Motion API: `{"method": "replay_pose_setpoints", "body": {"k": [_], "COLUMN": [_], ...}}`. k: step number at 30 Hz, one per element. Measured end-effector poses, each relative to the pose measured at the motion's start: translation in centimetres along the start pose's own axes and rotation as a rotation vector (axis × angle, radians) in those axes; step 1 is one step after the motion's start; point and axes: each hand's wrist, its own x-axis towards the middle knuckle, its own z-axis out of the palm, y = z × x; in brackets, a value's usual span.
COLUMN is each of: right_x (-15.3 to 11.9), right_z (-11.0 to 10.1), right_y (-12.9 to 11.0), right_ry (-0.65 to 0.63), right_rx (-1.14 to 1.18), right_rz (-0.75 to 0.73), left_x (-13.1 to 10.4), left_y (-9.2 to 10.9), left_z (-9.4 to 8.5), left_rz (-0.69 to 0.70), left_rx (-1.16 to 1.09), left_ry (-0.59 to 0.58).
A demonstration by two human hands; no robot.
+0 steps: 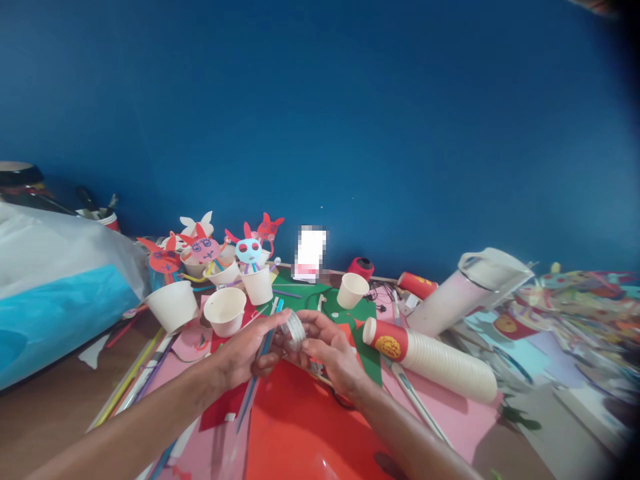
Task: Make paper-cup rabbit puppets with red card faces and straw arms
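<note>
Near the middle of the table, my left hand is closed around a thin blue stick and also touches one side of a small roll of tape. The fingers of my right hand are closed on the other side of the roll. Both hands are close together above a red sheet. A white paper cup stands just behind my left hand, and another white cup is behind my right hand.
Cups with paper animal faces stand at the back left, beside a plastic bag. On the right lie a long stack of paper cups, a white pitcher and craft scraps. A blue wall rises behind.
</note>
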Motion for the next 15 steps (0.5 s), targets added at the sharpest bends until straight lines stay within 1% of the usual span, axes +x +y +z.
{"method": "replay_pose_setpoints", "body": {"k": [5, 9, 11, 13, 15], "right_x": [0.1, 0.0, -0.1, -0.2, -0.2], "right_z": [0.2, -0.1, -0.3, -0.3, -0.3], "right_y": [0.2, 0.8, 1.3, 1.6, 1.7], "right_ry": [0.070, 0.034, 0.042, 0.062, 0.057], "right_rx": [0.006, -0.072, -0.143, -0.196, -0.195], "right_rz": [0.007, -0.040, -0.064, -0.063, -0.047], "left_x": [0.0, 0.1, 0.2, 0.3, 0.4], "left_y": [0.0, 0.3, 0.4, 0.5, 0.5], "left_z": [-0.2, -0.3, -0.4, -0.5, -0.6], "left_rz": [-0.022, -0.041, -0.077, -0.108, -0.121], "left_rx": [-0.003, -0.036, -0.067, -0.086, -0.085], "left_ry": [-0.062, -0.103, -0.139, -0.172, -0.186]}}
